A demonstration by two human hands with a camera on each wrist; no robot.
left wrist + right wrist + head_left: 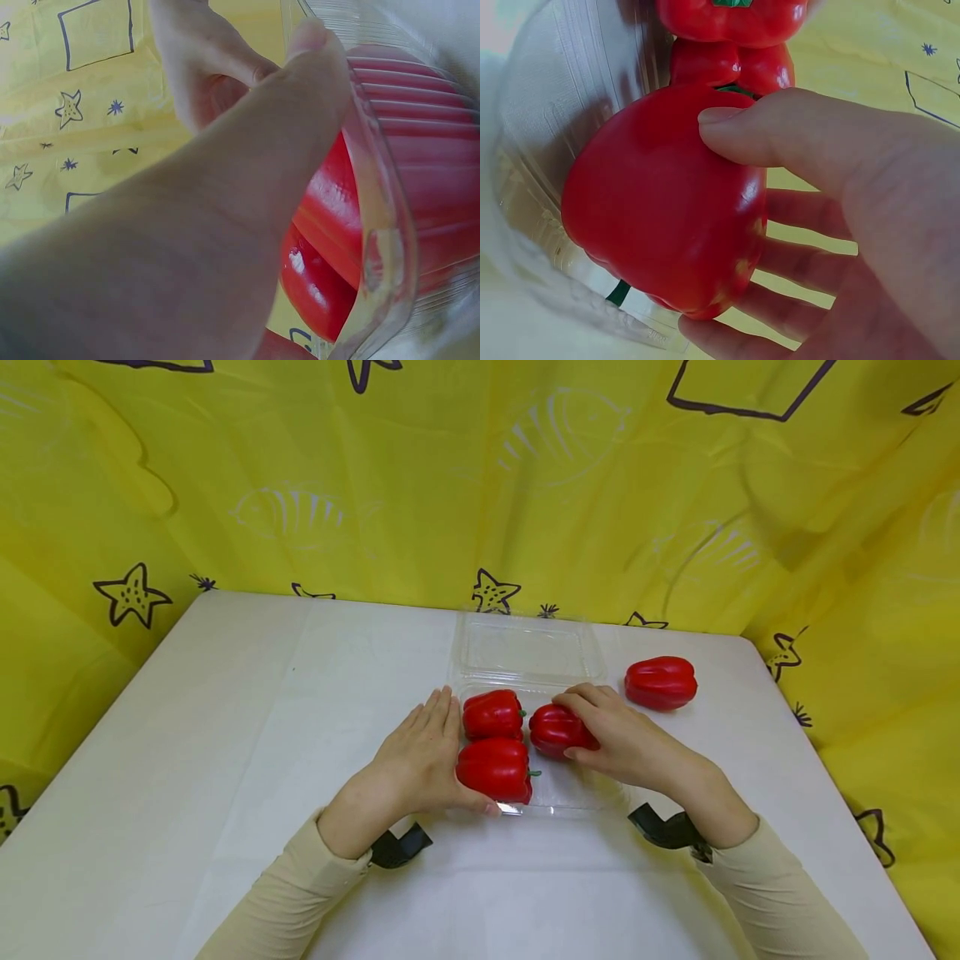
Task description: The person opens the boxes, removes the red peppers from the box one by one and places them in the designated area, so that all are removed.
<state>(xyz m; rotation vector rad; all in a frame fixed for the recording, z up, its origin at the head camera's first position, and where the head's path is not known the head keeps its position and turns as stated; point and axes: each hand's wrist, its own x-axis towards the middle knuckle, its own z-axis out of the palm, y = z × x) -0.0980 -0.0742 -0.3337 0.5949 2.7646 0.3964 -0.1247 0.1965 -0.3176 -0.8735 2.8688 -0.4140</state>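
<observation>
Gripping a pepper [553, 731] near frame center, the right hand [621, 737] could slip on its gloss as a straight-fingered left hand [422, 762] touches the box [564, 792].

- Soft light is filling the head view, casting faint shadows on the table [225, 777].
- Glints are shining on the peppers [491, 768].
- In the right wrist view, the box [566, 90] is blurring into pale haze leftward.

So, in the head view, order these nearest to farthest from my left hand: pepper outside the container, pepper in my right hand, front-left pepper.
1. Front-left pepper: beside your left hand.
2. Held pepper: further right, in your right hand.
3. Outside pepper: far right.
</observation>
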